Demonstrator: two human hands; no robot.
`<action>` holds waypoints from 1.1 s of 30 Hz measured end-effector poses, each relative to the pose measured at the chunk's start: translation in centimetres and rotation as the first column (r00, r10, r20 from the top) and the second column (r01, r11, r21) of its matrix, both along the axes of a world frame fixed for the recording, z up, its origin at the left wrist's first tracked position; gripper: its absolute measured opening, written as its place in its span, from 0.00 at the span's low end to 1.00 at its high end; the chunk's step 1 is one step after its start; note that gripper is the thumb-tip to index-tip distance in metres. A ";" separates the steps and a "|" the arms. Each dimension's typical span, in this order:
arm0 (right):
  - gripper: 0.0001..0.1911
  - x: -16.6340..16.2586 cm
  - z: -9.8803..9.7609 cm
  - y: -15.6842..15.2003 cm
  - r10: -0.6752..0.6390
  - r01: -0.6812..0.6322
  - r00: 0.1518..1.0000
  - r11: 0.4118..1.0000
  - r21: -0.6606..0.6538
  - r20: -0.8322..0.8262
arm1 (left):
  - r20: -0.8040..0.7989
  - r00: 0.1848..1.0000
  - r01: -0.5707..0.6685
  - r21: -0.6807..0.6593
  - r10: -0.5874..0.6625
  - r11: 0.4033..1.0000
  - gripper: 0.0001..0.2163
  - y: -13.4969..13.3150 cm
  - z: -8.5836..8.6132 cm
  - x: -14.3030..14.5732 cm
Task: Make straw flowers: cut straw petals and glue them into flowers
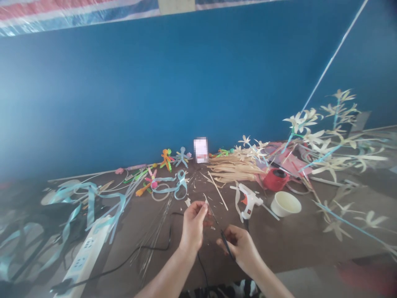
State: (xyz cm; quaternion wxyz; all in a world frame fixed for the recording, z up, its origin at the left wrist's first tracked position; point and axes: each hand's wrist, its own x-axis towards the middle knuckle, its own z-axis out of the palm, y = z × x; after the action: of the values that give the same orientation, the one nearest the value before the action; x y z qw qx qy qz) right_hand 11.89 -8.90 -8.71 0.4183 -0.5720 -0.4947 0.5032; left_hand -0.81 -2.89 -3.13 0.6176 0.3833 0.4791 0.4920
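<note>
Over the middle of the brown table, my left hand is closed in a pinch. A small pale strip stands up between its thumb and finger. My right hand is closed around the black handles of a pair of scissors. The thin blades point up and left, reaching close to the left fingertips. Whether they touch the strip I cannot tell. Small pale scraps lie on the table around my left hand. Just beyond the right hand rests a white glue gun with an orange trigger.
Right of the glue gun stand a cream cup and a red roll. Behind them lies a bundle of dry pale strips. Pale flower sprays fill the right side. At left are a power strip, blue ribbon and thin wires.
</note>
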 end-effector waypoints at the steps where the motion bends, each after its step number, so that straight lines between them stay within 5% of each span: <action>1: 0.17 0.0 0.0 0.0 0.000 0.000 1.000 1.000 0.003 -0.002 | -0.004 1.000 0.002 0.003 -0.002 1.000 0.10 0.0 0.0 0.0; 33: 0.17 1.0 0.7 0.1 0.047 -0.050 0.998 0.995 -0.081 -0.046 | -0.093 0.994 0.069 0.046 -0.065 0.997 0.09 0.1 0.9 -0.8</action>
State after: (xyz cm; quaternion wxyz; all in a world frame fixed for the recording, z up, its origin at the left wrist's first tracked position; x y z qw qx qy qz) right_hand 12.90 -8.79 -8.02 0.3928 -0.5653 -0.4779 0.5456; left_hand -1.59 -2.80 -2.25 0.6017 0.4363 0.4815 0.4645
